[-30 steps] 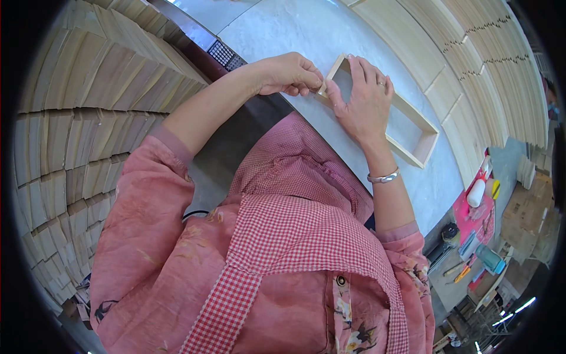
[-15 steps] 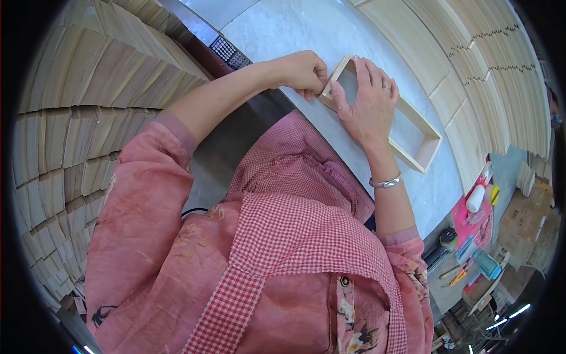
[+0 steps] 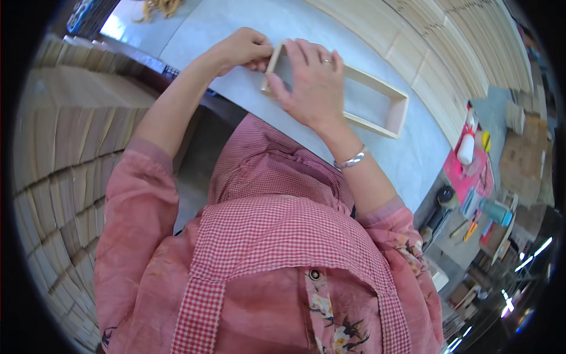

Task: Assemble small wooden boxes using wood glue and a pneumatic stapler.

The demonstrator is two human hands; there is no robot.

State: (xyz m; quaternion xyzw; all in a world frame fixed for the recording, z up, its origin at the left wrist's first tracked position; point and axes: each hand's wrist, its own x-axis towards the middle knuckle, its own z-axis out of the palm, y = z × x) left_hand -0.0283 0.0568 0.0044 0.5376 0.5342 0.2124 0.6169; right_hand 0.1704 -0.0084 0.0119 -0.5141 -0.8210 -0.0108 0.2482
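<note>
A narrow rectangular frame of pale wood (image 3: 398,115) lies on the grey-white tabletop (image 3: 203,41). My right hand (image 3: 315,82) rests across its left part, fingers over the far rail and thumb near the left end, gripping it. At the left end piece, my left hand (image 3: 244,50) is closed with its fingers curled and their tips against the wood. Whatever those fingers may pinch is hidden.
Long pale wooden strips (image 3: 407,50) are stacked along the table's far side. Tall piles of wooden boards (image 3: 71,112) stand at my left. To the right are a white bottle (image 3: 466,148), a pink sheet (image 3: 457,171) and several tools.
The whole view has swung, so the table, frame and hands appear farther left and higher. Both hands keep their places at the frame's left end.
</note>
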